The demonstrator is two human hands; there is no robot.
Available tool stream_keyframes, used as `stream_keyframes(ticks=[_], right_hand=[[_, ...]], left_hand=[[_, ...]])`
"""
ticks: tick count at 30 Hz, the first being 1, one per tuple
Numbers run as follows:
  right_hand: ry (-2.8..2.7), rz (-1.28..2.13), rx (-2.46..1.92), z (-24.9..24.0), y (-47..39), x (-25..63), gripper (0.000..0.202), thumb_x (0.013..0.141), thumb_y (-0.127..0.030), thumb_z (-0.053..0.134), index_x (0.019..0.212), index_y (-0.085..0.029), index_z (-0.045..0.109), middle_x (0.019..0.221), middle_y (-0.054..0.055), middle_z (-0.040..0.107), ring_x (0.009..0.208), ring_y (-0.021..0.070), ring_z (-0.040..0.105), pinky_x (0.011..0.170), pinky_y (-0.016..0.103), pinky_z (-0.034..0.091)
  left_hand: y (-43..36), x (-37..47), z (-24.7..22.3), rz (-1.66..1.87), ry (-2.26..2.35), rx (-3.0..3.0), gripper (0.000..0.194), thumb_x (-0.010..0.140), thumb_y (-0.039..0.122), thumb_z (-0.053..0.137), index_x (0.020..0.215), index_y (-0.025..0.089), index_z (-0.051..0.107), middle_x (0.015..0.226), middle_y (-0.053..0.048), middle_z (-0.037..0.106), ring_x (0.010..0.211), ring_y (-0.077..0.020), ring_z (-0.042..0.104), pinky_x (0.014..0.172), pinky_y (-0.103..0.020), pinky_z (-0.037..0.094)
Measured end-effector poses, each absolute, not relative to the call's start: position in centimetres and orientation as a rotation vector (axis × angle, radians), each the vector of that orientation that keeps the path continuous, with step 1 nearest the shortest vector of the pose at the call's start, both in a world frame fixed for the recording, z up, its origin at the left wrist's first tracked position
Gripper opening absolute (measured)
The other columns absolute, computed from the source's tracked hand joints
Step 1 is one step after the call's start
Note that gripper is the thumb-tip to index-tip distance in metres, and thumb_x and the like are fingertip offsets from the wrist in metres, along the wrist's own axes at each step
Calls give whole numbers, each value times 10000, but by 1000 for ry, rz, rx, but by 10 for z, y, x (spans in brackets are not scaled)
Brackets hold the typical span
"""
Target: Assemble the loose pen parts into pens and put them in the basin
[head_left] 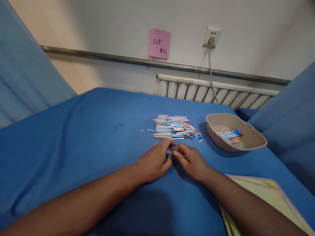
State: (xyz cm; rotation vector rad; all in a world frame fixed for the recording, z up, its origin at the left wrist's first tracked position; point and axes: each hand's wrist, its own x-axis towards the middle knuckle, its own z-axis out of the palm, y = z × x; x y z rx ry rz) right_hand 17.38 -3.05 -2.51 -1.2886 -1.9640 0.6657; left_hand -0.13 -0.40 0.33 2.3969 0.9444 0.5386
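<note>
My left hand (154,161) and my right hand (193,162) meet over the blue cloth, both closed on one slim grey-blue pen (169,152). Most of it is hidden by the fingers; my right thumb and index finger pinch its right part. Just beyond the hands lies a row of pale pen barrels (162,131). To their right are white refill sticks (178,119) and coloured pen pieces (188,125), some with blue or brown ends. Tiny white bits (150,130) lie left of the row, and another white bit (200,141) lies right of it.
A beige basin (257,141) with several assembled-looking pens (231,134) stands at the right. Nearer, a yellow bag or cloth (265,193) lies partly under my right forearm. Blue curtains (24,65) hang at both sides. Behind are a radiator (194,90), rail and plugged-in cable.
</note>
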Motion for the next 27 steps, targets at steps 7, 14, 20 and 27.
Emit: stream_keyframes(ticks=[7,14,20,27], right_hand=[[-1970,704,-1293,-25,-32,174,153,916,-287,420,822,-203,506,699,-4,597,616,129,530,577,237,369],[-2013,655,-1267,-25,-32,174,115,906,-270,450,848,-199,519,748,3,627,664,134,560,618,241,384],[-2025,634,-1239,-24,-33,173,55,883,-250,495,891,-202,519,804,8,651,706,142,582,641,242,388],[-2028,525,-1312,-17,-33,179,58,872,-235,495,890,-195,533,780,11,645,688,140,575,630,241,386]], left_hand=[[-3,-1,3,482,954,2405,282,789,125,428,1063,192,423,1022,-76,571,931,-220,547,829,-370,447],[-1,0,5,421,1013,2378,229,779,125,408,995,197,433,949,-56,571,869,-213,549,775,-348,449],[-2,-1,6,466,1025,2348,248,765,116,403,995,205,420,942,-41,557,866,-202,538,766,-329,439],[7,-3,6,505,1012,2288,162,763,119,399,888,200,463,850,-14,554,785,-180,525,720,-297,414]])
